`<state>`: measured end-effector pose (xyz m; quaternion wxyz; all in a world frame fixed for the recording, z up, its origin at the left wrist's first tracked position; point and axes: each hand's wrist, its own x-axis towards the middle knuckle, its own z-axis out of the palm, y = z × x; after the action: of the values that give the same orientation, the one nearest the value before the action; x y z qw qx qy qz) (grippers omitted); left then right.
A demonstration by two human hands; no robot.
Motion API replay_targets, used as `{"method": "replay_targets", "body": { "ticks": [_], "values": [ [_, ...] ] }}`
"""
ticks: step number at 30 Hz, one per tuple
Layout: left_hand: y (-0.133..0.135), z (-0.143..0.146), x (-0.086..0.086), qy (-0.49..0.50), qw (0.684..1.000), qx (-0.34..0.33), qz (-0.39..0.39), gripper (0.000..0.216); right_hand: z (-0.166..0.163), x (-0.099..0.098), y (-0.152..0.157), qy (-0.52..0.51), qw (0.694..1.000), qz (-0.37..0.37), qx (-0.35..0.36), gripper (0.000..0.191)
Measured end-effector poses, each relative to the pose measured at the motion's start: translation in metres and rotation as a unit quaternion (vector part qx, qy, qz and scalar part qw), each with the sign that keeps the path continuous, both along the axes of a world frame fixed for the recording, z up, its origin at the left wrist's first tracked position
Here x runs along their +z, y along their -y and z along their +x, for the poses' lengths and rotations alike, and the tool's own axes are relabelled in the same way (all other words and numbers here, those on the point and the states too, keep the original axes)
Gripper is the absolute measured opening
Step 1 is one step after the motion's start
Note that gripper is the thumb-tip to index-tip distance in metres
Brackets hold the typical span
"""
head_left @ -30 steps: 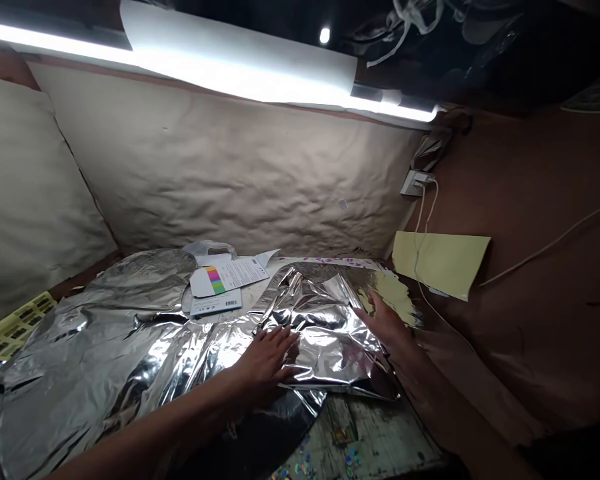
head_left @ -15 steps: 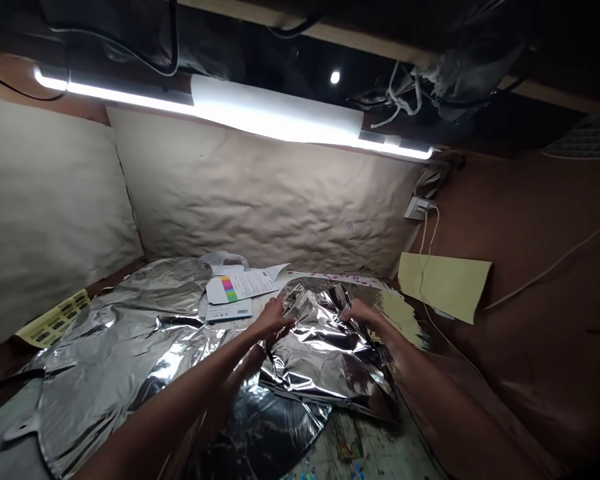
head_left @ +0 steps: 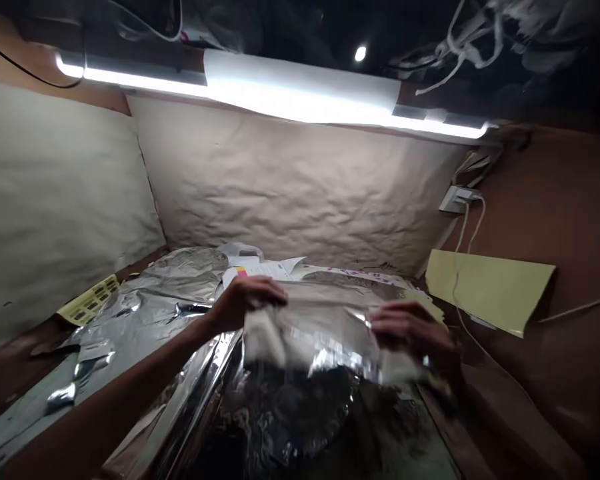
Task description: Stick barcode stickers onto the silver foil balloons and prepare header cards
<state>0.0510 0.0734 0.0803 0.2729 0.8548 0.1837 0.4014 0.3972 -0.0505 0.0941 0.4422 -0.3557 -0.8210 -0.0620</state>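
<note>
A shiny silver foil sheet [head_left: 325, 327] hangs between my hands over the table, its lower part smeared by motion. My left hand [head_left: 247, 299] is closed on its upper left edge, fingers bent over the top. At the right edge, my right hand [head_left: 417, 330] is curled round the foil; it is blurred. Below the held sheet lies a dark, glossy rounded piece [head_left: 300, 413]. Just behind my left hand is a white printed paper [head_left: 275, 269] with a coloured patch, partly hidden by that hand.
More crumpled silver foil [head_left: 185, 283] covers the table's left side. A yellow label sheet [head_left: 89, 300] lies at the left edge. On the right wall hang yellow paper [head_left: 487, 288] and a socket [head_left: 457, 200] with white cables. A lit tube lamp [head_left: 300, 100] runs overhead.
My hands have moved farther apart, and the foil between them is lifted and stretched wider. My left hand has shifted left and up, my right hand to the right. The camera view has shifted.
</note>
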Motion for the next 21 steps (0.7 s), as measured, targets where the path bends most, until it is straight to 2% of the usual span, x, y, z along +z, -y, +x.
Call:
{"method": "replay_targets", "body": {
  "ticks": [2,3,5,7,11,14,18,21],
  "values": [
    [0.031,-0.013,-0.025,-0.050,0.990,0.007,0.130,0.018,-0.009,-0.041,0.017,0.031,0.999,0.011,0.024,0.019],
    [0.045,-0.018,-0.039,-0.091,0.982,0.026,0.165,0.021,-0.014,-0.063,0.022,0.037,0.999,-0.003,0.024,0.019],
    [0.070,-0.022,-0.064,-0.196,0.963,0.045,0.181,0.034,-0.022,-0.099,0.026,0.051,0.998,-0.039,0.029,0.018],
    [0.089,-0.022,-0.081,-0.293,0.944,0.023,0.152,0.048,-0.027,-0.121,0.026,0.070,0.994,-0.073,0.042,0.017],
    [0.109,-0.021,-0.088,-0.367,0.924,-0.058,0.084,0.061,-0.027,-0.128,0.027,0.137,0.983,-0.099,0.075,0.025],
    [0.113,-0.023,-0.086,-0.365,0.926,-0.061,0.070,0.059,-0.025,-0.131,0.035,0.147,0.982,-0.088,0.079,0.027],
    [0.111,-0.023,-0.088,-0.329,0.944,-0.008,0.026,0.030,-0.027,-0.144,0.048,0.073,0.984,-0.161,0.025,0.023],
    [0.105,-0.017,-0.094,-0.309,0.946,0.080,-0.064,0.045,-0.028,-0.147,0.054,0.005,0.975,-0.221,-0.021,0.026]
  ]
}}
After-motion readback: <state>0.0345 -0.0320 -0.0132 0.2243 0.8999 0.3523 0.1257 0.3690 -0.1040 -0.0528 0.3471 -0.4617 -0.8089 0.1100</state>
